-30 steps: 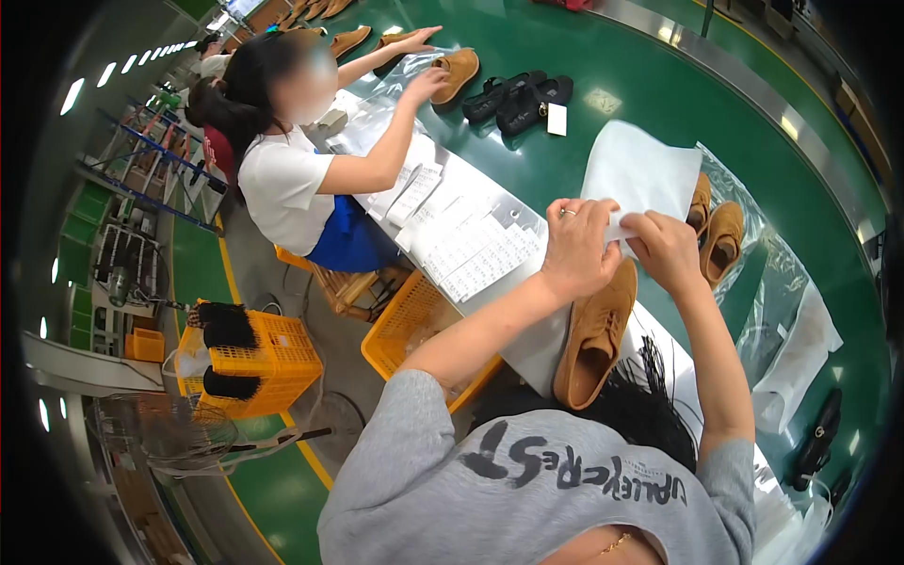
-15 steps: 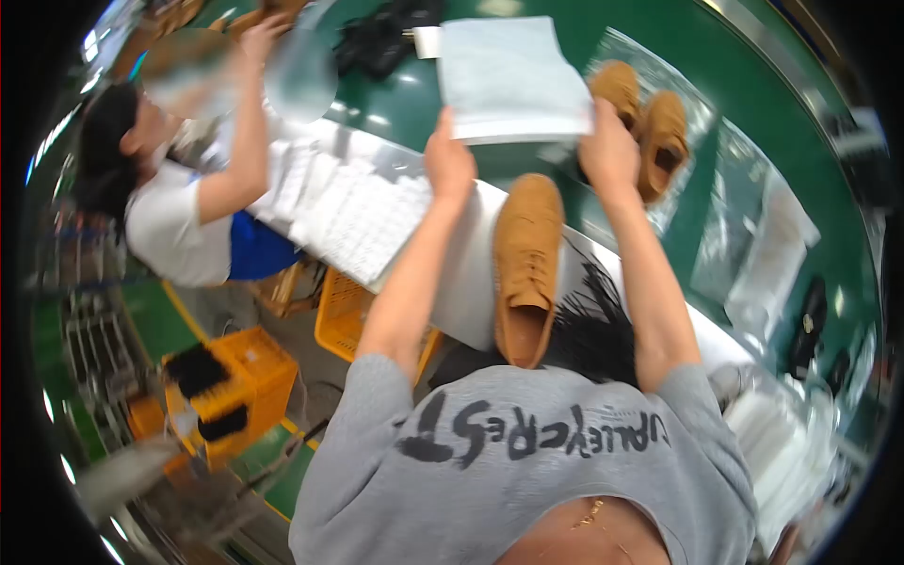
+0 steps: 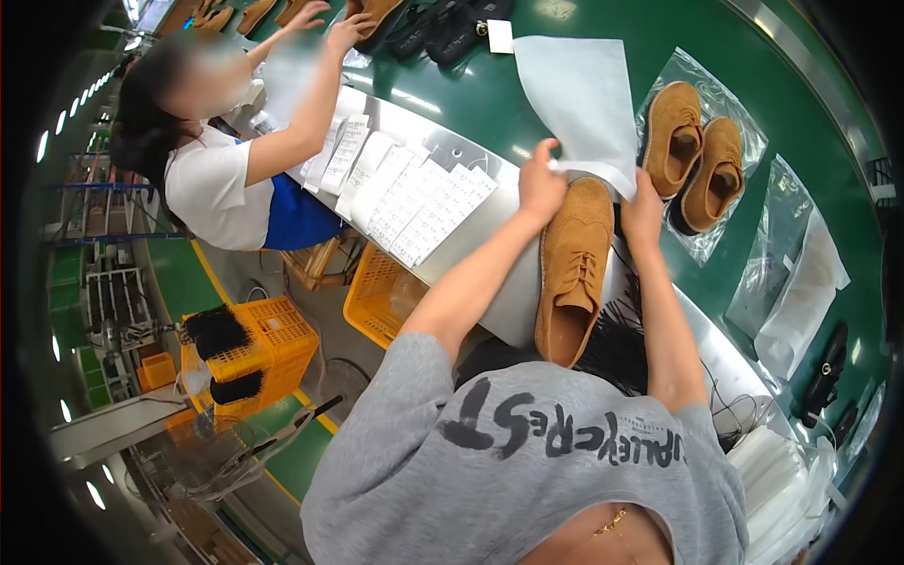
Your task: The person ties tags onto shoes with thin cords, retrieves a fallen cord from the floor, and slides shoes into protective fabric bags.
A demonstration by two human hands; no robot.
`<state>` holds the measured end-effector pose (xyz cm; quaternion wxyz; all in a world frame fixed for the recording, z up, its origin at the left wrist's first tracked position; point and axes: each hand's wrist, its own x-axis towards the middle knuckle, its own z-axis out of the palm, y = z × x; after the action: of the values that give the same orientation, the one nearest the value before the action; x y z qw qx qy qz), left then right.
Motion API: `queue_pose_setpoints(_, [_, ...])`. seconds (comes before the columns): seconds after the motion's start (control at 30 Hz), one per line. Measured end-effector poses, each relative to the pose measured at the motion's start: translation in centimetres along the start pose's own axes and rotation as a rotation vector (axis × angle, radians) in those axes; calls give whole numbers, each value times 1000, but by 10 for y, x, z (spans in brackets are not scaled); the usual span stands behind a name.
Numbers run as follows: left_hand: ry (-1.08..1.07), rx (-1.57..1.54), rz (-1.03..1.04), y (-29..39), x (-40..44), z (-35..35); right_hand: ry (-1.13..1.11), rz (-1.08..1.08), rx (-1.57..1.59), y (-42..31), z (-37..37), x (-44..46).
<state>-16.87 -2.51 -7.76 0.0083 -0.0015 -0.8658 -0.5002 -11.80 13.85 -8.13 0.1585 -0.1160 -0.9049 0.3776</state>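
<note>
A thin white sheet [image 3: 579,99] extends over the green bench, its near edge curled up. My left hand [image 3: 543,184] pinches that edge at its left corner. My right hand [image 3: 642,215] grips the right corner, its fingertips partly hidden. Just below the sheet, between my forearms, a tan suede lace-up shoe [image 3: 573,254] rests with its toe pointing away from me and its heel near my shirt. A matching pair, one tan shoe [image 3: 672,132] and another tan shoe [image 3: 713,179], lies on a clear plastic bag [image 3: 744,113] right of my right hand.
Printed label sheets [image 3: 424,212] cover the metal ledge at left, beside a co-worker [image 3: 217,179] handling a brown shoe. Black sandals [image 3: 452,28] lie at the back. More clear bags [image 3: 767,250] lie at right. Yellow crates [image 3: 282,330] stand on the floor at left.
The sheet has gone from lying flat between my hands to having a curled near edge. My hands have come closer together and nearer the shoe's toe. The whole view has shifted.
</note>
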Motion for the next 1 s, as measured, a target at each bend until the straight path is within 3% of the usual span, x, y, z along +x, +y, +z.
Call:
queue_pose_setpoints(0.13, [57,173,55,-2,-20,-11,-96,44,-16,1,-13,-29])
queue_pose_setpoints(0.17, [174,232,277,-8,-28,-11,-99,33,-14,0,-14,-36])
queue_pose_setpoints(0.23, [49,292,282,-12,-46,-17,-137,-8,101,-3,-14,-49])
queue_pose_setpoints(0.27, [-39,369,177,-2,-51,-23,-150,-9,89,-3,-9,-56])
queue_pose_setpoints(0.33, [136,291,368,-16,-58,-19,-101,11,316,-13,-3,-62])
queue_pose_setpoints(0.4, [69,65,244,-10,-64,-23,-160,162,367,-13,-9,-59])
queue_pose_setpoints(0.47, [16,-121,32,0,-73,-25,-117,105,590,-26,-22,-56])
queue_pose_setpoints(0.6, [66,-477,-81,-8,-83,-20,-37,38,623,-59,-49,-48])
queue_pose_setpoints(0.67, [-142,-895,-466,-7,-87,-24,-107,-51,371,-57,-59,-44])
queue_pose_setpoints(0.7, [-142,-898,-462,-9,-90,-24,-44,-217,206,-47,-58,-41])
queue_pose_setpoints(0.8, [-155,-835,-479,-11,-96,-23,-125,-266,15,-36,-52,-54])
queue_pose_setpoints(0.9, [-140,-753,-460,-4,-112,-33,-251,-153,-47,-50,-70,-73])
queue_pose_setpoints(0.97, [-237,-199,-262,-1,-129,-42,-305,-100,-201,-59,-84,-85])
queue_pose_setpoints(1.0, [-239,-200,-263,-3,-138,-41,-305,-99,-202,-61,-87,-92])
